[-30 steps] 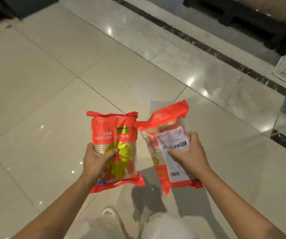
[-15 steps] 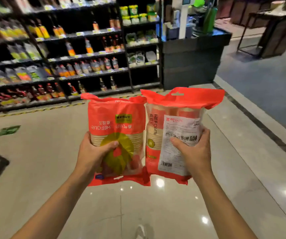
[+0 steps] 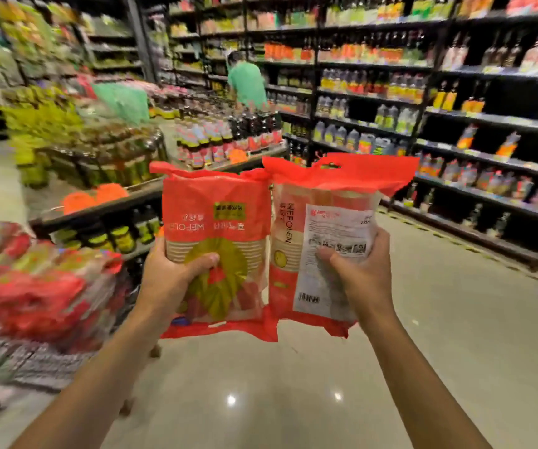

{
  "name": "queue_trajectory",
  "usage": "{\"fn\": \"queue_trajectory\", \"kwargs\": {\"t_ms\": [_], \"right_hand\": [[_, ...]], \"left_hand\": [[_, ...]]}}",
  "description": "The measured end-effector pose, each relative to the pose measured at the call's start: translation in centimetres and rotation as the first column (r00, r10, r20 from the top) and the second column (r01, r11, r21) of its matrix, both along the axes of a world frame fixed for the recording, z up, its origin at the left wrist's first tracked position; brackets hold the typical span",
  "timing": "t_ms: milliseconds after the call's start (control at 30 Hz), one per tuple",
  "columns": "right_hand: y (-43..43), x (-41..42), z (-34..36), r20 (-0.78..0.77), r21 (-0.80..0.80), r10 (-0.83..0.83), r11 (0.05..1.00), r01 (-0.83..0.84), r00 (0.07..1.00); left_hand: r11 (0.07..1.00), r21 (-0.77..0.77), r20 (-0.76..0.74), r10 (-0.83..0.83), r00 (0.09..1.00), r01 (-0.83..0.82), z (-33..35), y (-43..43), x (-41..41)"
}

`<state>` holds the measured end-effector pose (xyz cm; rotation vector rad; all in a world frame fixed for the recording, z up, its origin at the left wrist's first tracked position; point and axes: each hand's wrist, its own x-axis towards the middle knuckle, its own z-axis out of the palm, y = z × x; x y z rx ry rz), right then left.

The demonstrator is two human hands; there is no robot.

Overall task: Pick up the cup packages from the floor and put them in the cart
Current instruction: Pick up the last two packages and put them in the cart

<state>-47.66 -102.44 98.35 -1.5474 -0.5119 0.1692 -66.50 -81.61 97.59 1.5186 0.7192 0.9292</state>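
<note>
View swung toward cart, two cup packages held, one per hand.

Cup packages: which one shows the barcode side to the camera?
The cup package in the right hand: package shows a white label with barcode. The left hand's package shows its printed front with a yellow-green fan graphic.

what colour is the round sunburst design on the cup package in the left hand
Yellow-green, on the orange-red cup package held by the left hand; the head view shows it.

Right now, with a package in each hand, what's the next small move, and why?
Probably swing both packages left toward the cart. The left hand and right hand each grip one off the floor, and the cart with similar red packs sits at the left edge.
</note>
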Motion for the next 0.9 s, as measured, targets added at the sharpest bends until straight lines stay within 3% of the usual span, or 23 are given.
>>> {"fn": "queue_trajectory", "kwargs": {"t_ms": [167, 367, 533, 900], "right_hand": [[19.6, -14.1, -0.9, -0.058, 0.011, 0.293, 0.956, -0.293, 0.954], [35.0, -25.2, -1.6, -0.087, 0.009, 0.437, 0.899, -0.438, 0.895], [44.8, -30.0, -3.6, -0.087, -0.031, 0.477, 0.876, -0.481, 0.875], [67.6, -33.3, -10.4, -0.281, -0.024, 0.427, 0.892, -0.451, 0.859]], "left_hand": [[0.951, -0.009, -0.048, 0.31, 0.95, -0.311, 0.1, 13.1, -19.0], [0.867, 0.018, -0.138, 0.495, 0.858, -0.497, 0.7, 23.5, -32.4], [0.831, -0.051, -0.163, 0.54, 0.826, -0.553, -1.9, 31.5, -38.2], [0.853, -0.105, -0.304, 0.461, 0.834, -0.51, -5.5, 55.9, -41.3]]}}
